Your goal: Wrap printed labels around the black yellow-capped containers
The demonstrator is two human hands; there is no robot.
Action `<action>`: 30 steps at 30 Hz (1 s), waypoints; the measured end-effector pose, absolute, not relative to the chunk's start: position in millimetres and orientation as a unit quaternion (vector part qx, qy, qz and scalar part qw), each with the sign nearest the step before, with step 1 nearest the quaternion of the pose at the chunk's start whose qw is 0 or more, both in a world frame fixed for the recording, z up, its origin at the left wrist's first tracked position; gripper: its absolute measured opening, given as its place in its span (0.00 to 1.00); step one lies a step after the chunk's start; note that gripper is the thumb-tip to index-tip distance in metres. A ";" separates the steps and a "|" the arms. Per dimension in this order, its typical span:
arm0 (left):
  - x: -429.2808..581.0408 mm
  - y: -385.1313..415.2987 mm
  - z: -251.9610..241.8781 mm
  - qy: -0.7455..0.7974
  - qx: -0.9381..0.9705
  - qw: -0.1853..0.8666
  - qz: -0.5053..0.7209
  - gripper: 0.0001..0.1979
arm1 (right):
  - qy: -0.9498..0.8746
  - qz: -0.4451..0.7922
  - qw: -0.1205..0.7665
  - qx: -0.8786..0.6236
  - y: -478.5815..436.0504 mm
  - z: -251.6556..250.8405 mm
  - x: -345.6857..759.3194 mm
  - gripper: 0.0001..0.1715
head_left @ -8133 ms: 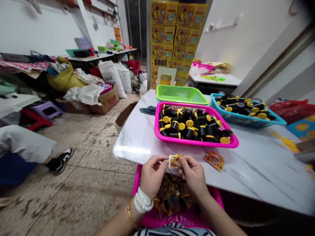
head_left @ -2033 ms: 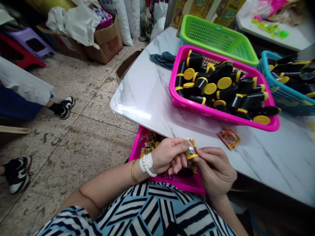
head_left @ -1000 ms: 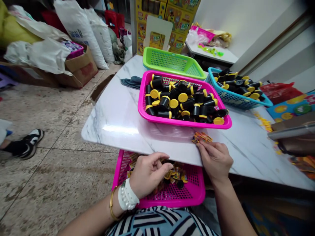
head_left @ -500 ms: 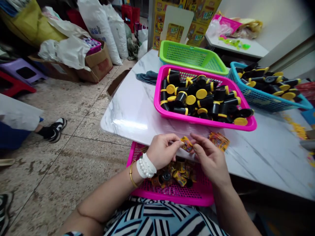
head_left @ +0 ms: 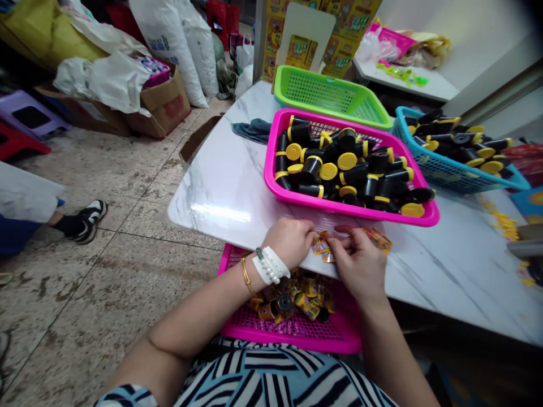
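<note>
Both hands are together over the front edge of the marbled table, at small orange printed labels [head_left: 321,244]. My left hand [head_left: 291,242] is closed, its fingertips pinched at the left side of the labels. My right hand [head_left: 360,265] has thumb and fingers closed at their right side. A flat pile of similar labels [head_left: 379,239] lies just behind the right hand, partly hidden by it. Below the table edge, a pink basket [head_left: 292,333] at my lap holds black canisters [head_left: 284,305], several wrapped in orange printed labels.
Black canisters with yellow lids fill a pink basket [head_left: 352,213] on the table [head_left: 212,198]. Behind it is a green basket [head_left: 335,93]; a blue basket [head_left: 458,169] of canisters stands right. A dark cloth [head_left: 252,130] lies left. A person's shoe [head_left: 91,220] is on the floor.
Both hands have lowered the label from the air toward the tabletop. My left hand has moved a little right and its wrist has turned. More than one label now shows between the hands.
</note>
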State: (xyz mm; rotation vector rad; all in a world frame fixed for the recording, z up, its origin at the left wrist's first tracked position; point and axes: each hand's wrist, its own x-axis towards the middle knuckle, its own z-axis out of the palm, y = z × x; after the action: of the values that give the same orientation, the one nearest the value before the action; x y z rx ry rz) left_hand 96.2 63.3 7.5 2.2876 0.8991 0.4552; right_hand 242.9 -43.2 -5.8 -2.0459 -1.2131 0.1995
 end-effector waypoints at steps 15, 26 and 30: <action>52.4 33.2 26.4 0.322 0.739 0.490 0.332 0.06 | -0.472 0.254 0.489 -0.688 -59.4 16.2 205.0 0.15; 29.9 -11.1 19.8 0.370 0.627 0.491 0.478 0.08 | -0.443 0.189 0.529 -0.699 -52.4 6.1 180.4 0.21; 26.6 -13.2 21.7 0.356 0.636 0.446 0.519 0.06 | -0.458 0.164 0.521 -0.701 -52.3 3.0 176.0 0.20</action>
State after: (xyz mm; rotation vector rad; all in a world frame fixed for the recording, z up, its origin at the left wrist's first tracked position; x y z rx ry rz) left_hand 26.6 -13.2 21.7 1.5757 0.8824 1.2856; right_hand 176.0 -52.3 3.0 -1.6804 -1.0971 0.3942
